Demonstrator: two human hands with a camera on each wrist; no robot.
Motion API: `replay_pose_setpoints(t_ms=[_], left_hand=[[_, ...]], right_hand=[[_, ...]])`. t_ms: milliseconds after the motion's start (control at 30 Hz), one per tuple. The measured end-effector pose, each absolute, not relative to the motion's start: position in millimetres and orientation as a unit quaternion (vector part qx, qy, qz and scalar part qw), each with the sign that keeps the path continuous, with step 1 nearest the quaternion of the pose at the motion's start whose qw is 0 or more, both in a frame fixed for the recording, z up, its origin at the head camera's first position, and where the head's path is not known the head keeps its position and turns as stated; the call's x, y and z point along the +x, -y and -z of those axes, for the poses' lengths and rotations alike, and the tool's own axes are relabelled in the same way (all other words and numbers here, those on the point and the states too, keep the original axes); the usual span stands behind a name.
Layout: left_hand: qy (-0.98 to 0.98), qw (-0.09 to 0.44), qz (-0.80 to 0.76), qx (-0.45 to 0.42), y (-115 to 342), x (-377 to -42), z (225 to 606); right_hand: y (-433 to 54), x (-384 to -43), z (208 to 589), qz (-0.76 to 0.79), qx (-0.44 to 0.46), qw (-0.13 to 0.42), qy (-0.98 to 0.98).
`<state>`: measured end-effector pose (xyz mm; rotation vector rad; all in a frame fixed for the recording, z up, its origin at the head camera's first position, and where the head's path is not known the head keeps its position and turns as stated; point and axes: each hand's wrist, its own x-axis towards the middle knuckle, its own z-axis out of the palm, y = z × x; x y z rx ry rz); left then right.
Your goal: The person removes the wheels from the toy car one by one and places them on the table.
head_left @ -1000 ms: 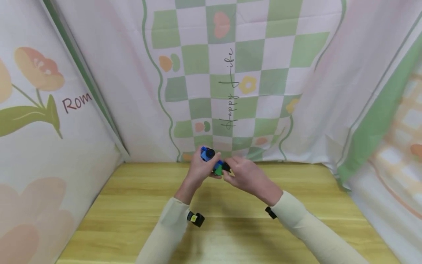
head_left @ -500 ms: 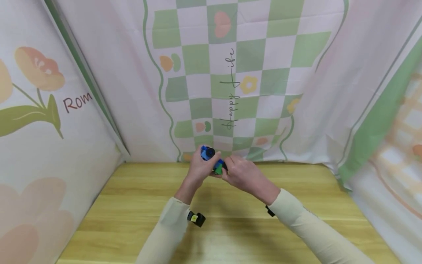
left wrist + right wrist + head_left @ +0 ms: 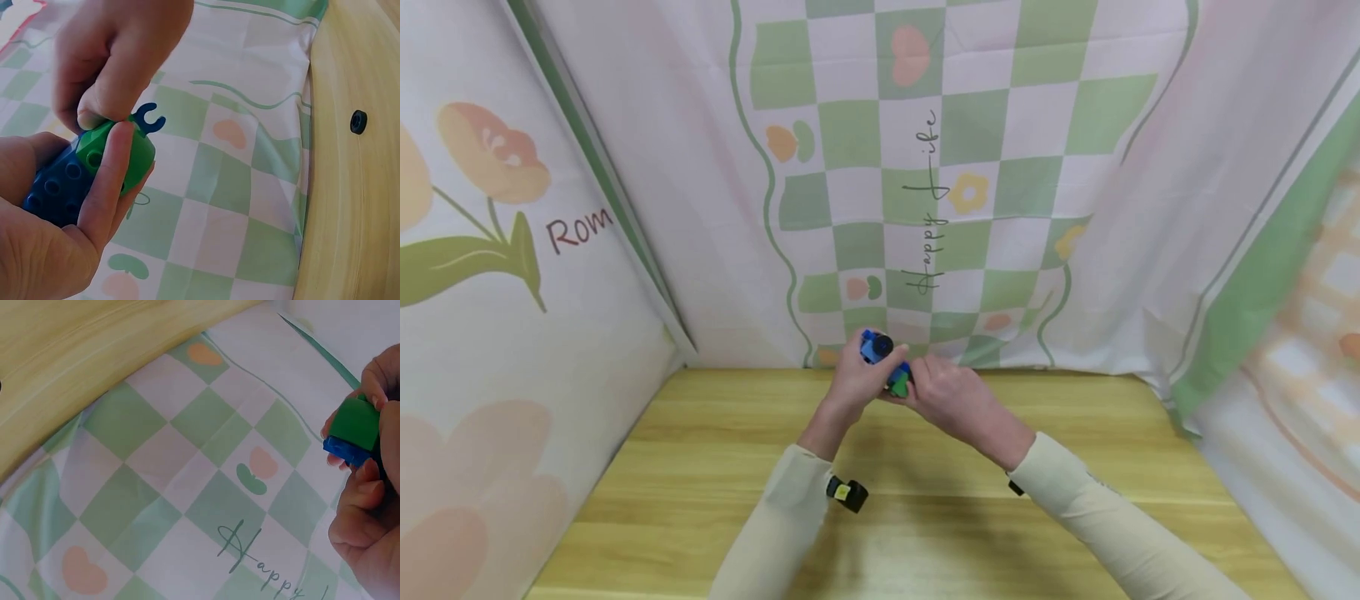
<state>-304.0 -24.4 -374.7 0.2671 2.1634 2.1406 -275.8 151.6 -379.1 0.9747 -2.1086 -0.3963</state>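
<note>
Your brick toy (image 3: 872, 351) is up near the far edge of the tabletop (image 3: 940, 517), likely light and stiff; best hold its blue body (image 3: 60, 183). Left hand (image 3: 856, 382) grips it between thumb and fingers; right hand (image 3: 961, 398) pinches its green end (image 3: 141, 156), partly hiding it. On the tabletop lies a black wheel (image 3: 358, 122); behind hangs a curtain (image 3: 859, 196).

You have the toy (image 3: 901, 382) between your left hand (image 3: 857, 379) and your right hand (image 3: 958, 402), above the table (image 3: 917, 533); the curtain (image 3: 970, 108) hangs behind, with side cloths (image 3: 482, 358) left and right, and a wheel (image 3: 359, 122) lies on the table
</note>
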Motion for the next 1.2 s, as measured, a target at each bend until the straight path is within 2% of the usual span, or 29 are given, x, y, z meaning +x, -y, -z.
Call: replay_pose_setpoints(t_ms=[667,833,933,1200], left_hand=[[-0.694,0.055,-0.711,0.101,20,-302,371],[-0.675,0.072,-0.726,0.106,21,-300,371],[-0.668,0.07,-0.734,0.101,25,-300,370],[-0.679,0.09,-0.721,0.108,31,-299,374]], right_hand=[[-153,-272,380,0.126,0.355,0.369,0.85],[-155,-272,376,0.064,0.356,0.356,0.862],[-155,-270,373,0.016,0.353,0.32,0.879],[-154,-263,367,-0.177,0.316,0.131,0.923]])
